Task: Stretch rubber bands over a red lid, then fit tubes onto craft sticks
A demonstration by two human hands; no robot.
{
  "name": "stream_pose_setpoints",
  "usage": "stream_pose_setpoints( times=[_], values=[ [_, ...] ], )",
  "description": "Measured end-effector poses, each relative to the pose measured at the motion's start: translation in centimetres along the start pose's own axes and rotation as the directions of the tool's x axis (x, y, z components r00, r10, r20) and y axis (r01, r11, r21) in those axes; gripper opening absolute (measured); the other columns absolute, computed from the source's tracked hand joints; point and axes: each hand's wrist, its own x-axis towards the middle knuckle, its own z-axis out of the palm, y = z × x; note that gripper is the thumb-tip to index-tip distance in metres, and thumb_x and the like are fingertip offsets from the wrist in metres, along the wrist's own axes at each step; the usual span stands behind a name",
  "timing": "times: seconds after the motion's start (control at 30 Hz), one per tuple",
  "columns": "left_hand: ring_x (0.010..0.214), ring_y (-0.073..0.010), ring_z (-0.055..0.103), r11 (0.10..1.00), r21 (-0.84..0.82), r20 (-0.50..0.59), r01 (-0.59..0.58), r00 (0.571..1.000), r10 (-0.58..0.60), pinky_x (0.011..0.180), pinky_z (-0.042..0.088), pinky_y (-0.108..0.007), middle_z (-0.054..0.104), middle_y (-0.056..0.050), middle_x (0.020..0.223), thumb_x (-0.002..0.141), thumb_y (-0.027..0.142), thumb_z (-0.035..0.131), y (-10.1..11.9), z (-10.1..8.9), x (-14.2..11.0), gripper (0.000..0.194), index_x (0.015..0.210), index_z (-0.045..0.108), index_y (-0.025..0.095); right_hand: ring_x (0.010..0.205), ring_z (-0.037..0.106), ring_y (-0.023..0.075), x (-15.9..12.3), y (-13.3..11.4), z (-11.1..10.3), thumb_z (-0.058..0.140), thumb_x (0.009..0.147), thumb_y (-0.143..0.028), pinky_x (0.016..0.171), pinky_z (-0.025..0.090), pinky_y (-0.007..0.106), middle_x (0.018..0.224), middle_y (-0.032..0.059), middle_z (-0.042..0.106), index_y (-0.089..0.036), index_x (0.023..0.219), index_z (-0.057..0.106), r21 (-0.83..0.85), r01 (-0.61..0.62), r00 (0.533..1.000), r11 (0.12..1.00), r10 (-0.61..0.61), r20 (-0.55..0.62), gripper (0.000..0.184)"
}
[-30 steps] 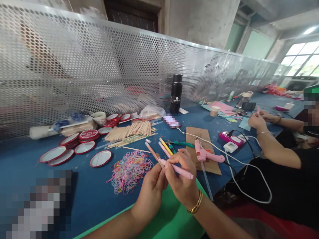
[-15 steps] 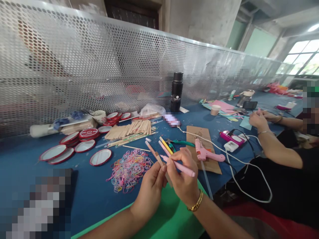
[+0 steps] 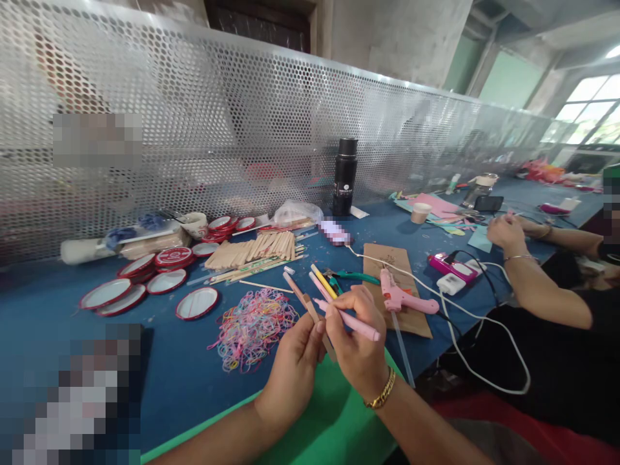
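Note:
My left hand (image 3: 293, 365) is closed on a flat wooden craft stick (image 3: 312, 309), its upper end jutting past the fingers. My right hand (image 3: 361, 342) grips a pink marker pen (image 3: 361, 327) like a pencil, its tip close to the stick; whether they touch, I cannot tell. Just beyond my hands are a yellow pen (image 3: 323, 281), another pink pen (image 3: 317, 282) and a pinkish-brown pen (image 3: 293, 285), with a small pale cap (image 3: 289, 270) near them. A heap of colourful rubber bands (image 3: 254, 329) lies left of my hands. Under my wrists is a green sheet (image 3: 334, 413).
Red-rimmed lids (image 3: 197, 303) and piled craft sticks (image 3: 261, 250) lie at left. A black bottle (image 3: 345, 177) stands by the perforated screen (image 3: 194, 129). A pink glue gun (image 3: 402, 298) rests on cardboard (image 3: 372, 258), near a white cable (image 3: 520, 368). A co-worker's hands (image 3: 508, 232) are at right.
The view has shifted very slightly. Both hands keep nearly the same pose, with the stick and the pink marker pen still in them.

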Motion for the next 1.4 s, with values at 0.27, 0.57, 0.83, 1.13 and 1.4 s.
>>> stream_pose_setpoints(
  times=[0.27,0.57,0.83,1.13,1.4],
  values=[
    [0.062,-0.0144,0.038,1.0,0.02,0.019,-0.017,1.0,0.017,0.057,0.035,-0.025,0.048,0.003,0.067,0.092,0.059,0.058,0.4,0.0,0.0,0.043,0.079,0.061,0.019,0.068,0.056,0.0172,0.0,-0.2,0.2,0.058,0.093,-0.016,0.081,0.046,0.04,0.069,-0.0022,0.06,-0.023,0.078,0.053,0.015,0.007,0.999,1.0,-0.008,0.049,0.017],
    [0.064,-0.0145,0.038,1.0,0.018,0.039,-0.022,0.999,0.021,0.058,0.035,-0.025,0.046,0.003,0.069,0.094,0.059,0.056,0.5,0.0,0.0,0.042,0.084,0.062,0.018,0.07,0.057,0.0173,0.1,-0.3,0.1,0.058,0.092,-0.014,0.077,0.046,0.038,0.072,-0.0015,0.06,-0.022,0.081,0.054,0.043,0.019,0.999,0.999,-0.021,0.036,0.015],
    [0.06,-0.0132,0.034,0.999,-0.014,0.04,-0.029,0.999,0.03,0.055,0.032,-0.024,0.041,0.005,0.065,0.095,0.056,0.055,0.5,0.1,0.0,0.041,0.079,0.057,0.019,0.071,0.056,0.0171,0.1,-0.2,0.0,0.057,0.092,-0.013,0.077,0.045,0.037,0.073,-0.0013,0.059,-0.022,0.081,0.053,0.041,-0.011,1.0,0.999,0.01,0.017,0.015],
    [0.06,-0.0131,0.034,1.0,0.013,0.035,-0.026,0.999,0.025,0.055,0.031,-0.025,0.041,0.005,0.066,0.096,0.057,0.054,0.0,0.0,0.1,0.041,0.079,0.056,0.019,0.07,0.057,0.0168,0.1,0.0,0.0,0.058,0.093,-0.014,0.073,0.045,0.035,0.073,-0.001,0.059,-0.021,0.08,0.055,0.03,-0.028,0.999,0.999,0.027,0.017,0.015],
    [0.061,-0.0132,0.035,0.999,0.006,0.038,-0.044,0.998,0.044,0.056,0.032,-0.025,0.042,0.005,0.066,0.097,0.054,0.053,0.3,0.0,0.1,0.039,0.081,0.057,0.019,0.084,0.067,0.0196,-0.1,0.1,-0.3,0.059,0.093,-0.014,0.088,0.05,0.039,0.087,0.0024,0.071,-0.022,0.097,0.068,0.11,-0.038,0.996,0.993,0.029,0.08,0.012]
  ],
)
